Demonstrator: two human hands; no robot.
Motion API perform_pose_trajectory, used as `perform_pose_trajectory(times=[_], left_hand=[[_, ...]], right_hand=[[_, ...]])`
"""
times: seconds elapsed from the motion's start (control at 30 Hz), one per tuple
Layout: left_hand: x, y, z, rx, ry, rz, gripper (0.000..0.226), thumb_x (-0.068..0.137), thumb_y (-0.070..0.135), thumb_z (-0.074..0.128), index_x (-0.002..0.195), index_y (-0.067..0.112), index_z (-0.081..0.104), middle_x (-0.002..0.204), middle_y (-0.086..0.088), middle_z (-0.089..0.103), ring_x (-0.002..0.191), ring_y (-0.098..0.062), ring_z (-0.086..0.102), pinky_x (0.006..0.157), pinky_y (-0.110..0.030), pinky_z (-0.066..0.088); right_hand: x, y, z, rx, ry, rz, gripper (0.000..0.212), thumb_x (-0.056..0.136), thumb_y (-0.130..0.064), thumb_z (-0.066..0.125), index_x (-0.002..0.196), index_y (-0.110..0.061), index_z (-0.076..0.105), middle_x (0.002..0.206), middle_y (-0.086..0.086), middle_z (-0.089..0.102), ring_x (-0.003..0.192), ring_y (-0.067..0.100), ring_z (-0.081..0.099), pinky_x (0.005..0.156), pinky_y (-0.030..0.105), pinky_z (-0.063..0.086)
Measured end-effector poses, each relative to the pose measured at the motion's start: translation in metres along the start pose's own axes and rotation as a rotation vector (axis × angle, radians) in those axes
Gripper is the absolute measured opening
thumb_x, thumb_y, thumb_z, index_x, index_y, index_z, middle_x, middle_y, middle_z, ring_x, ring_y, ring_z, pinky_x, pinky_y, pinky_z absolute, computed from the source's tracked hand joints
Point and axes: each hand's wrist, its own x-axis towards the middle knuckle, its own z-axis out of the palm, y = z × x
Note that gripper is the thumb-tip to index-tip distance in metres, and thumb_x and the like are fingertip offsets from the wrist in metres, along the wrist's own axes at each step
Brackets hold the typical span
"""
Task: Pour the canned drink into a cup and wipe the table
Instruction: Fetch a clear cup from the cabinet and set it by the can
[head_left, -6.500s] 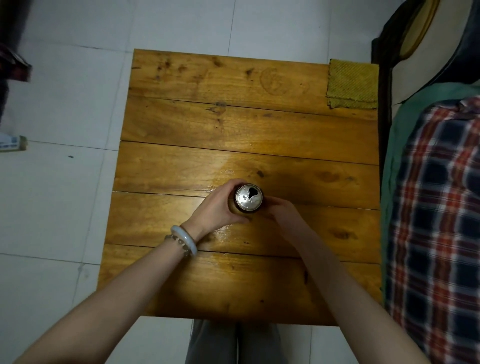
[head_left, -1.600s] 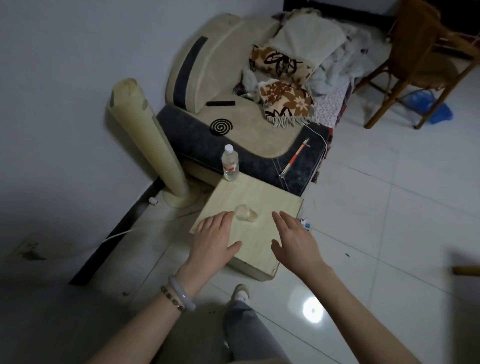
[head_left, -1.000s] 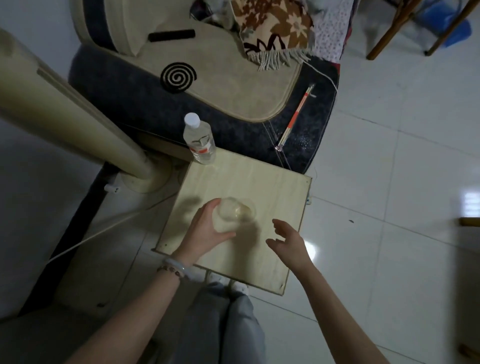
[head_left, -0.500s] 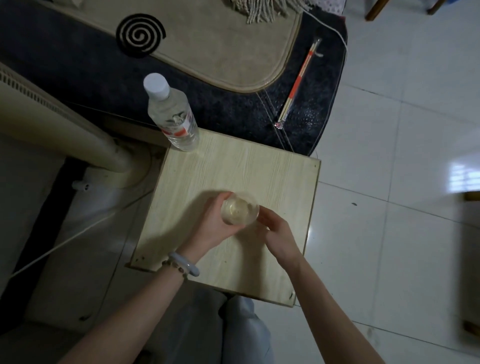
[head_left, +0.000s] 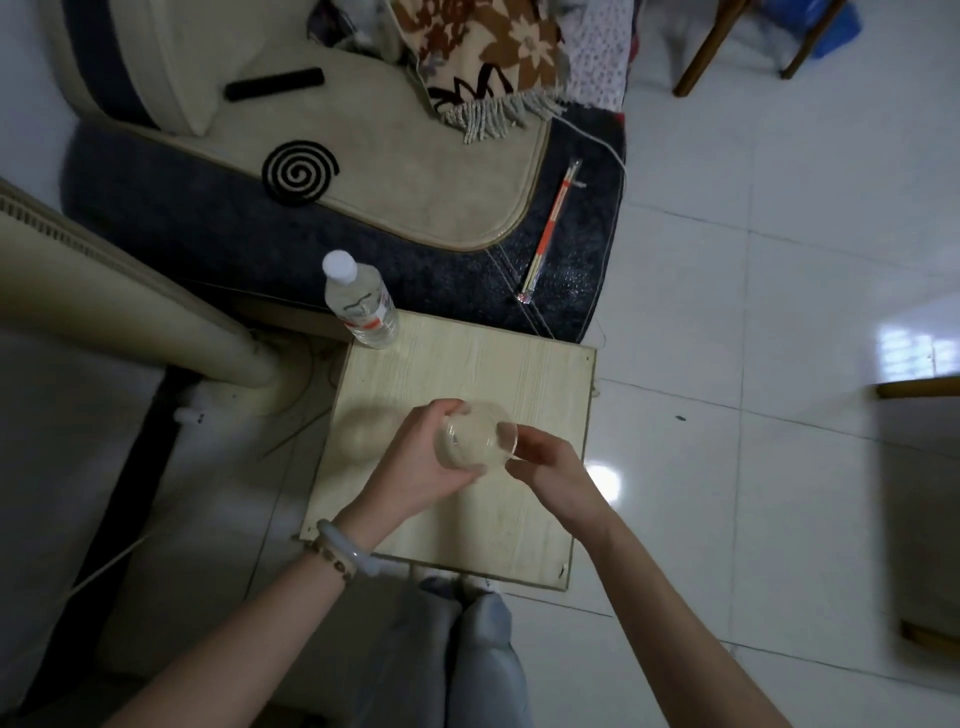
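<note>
A clear plastic cup (head_left: 475, 435) is held a little above a small pale wooden stool (head_left: 530, 374), tilted with its mouth toward me. My left hand (head_left: 415, 462), with a pale bangle at the wrist, wraps around the cup's left side. My right hand (head_left: 550, 470) pinches the cup's right rim with thumb and fingertips. The can and the cloth are out of view.
A capped water bottle (head_left: 361, 301) stands on the stool's far left corner. Behind it lies a dark and beige couch (head_left: 363, 171) with a spiral mosquito coil (head_left: 298, 171), wrapped chopsticks (head_left: 548, 231) and blankets. A cream tower fan (head_left: 104, 291) stands left. White tiled floor spreads to the right.
Both hands reached toward the cup on the stool, the left took hold first, then the right joined. Since half a second ago the cup has come up off the stool and tilted.
</note>
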Motion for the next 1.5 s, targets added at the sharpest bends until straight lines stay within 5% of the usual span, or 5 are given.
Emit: perform_pose_trajectory(times=[0.33,0.5,0.67,1.3,1.5], left_hand=[[-0.062,0.159,-0.081,0.017,-0.06,0.199,0.065,0.06,0.046,0.081,0.116,0.04,0.05,0.117,0.029,0.055,0.112,0.013,0.047,0.089,-0.005,0.035],[-0.089,0.227,-0.093,0.032,-0.127,0.32,0.06,0.064,0.038,0.084,0.116,0.034,0.054,0.115,0.023,0.059,0.112,0.005,0.051,0.093,-0.017,0.04],[-0.107,0.276,-0.075,0.047,-0.216,0.418,0.061,0.062,0.036,0.085,0.116,0.037,0.055,0.111,0.027,0.06,0.108,0.014,0.05,0.084,0.001,0.033],[-0.248,0.427,0.207,0.015,-0.638,0.739,0.061,0.055,0.049,0.083,0.109,0.043,0.056,0.109,0.025,0.063,0.108,0.001,0.059,0.092,-0.02,0.044],[-0.302,0.467,0.313,0.023,-0.747,0.816,0.059,0.056,0.05,0.082,0.108,0.047,0.054,0.11,0.025,0.063,0.108,0.0,0.059,0.092,-0.022,0.045]], right_hand=[[-0.138,-0.104,-0.023,0.028,-0.032,-0.158,0.053,0.084,0.014,0.046,0.122,-0.021,0.056,0.121,-0.009,0.062,0.115,-0.001,0.054,0.095,0.019,0.044],[-0.21,-0.13,-0.04,0.037,0.048,-0.232,0.051,0.085,0.014,0.044,0.125,-0.015,0.056,0.125,-0.007,0.06,0.12,0.001,0.051,0.101,0.02,0.042],[-0.273,-0.133,-0.06,0.064,0.174,-0.267,0.049,0.085,0.013,0.046,0.126,-0.012,0.056,0.126,-0.003,0.06,0.119,0.005,0.053,0.101,0.022,0.043],[-0.556,0.038,-0.203,0.172,0.602,-0.259,0.049,0.086,0.01,0.047,0.13,-0.011,0.051,0.132,0.0,0.056,0.123,0.008,0.049,0.105,0.033,0.04],[-0.637,0.107,-0.254,0.234,0.725,-0.247,0.049,0.086,0.007,0.05,0.13,-0.014,0.051,0.13,-0.004,0.057,0.119,0.002,0.051,0.095,0.017,0.045]])
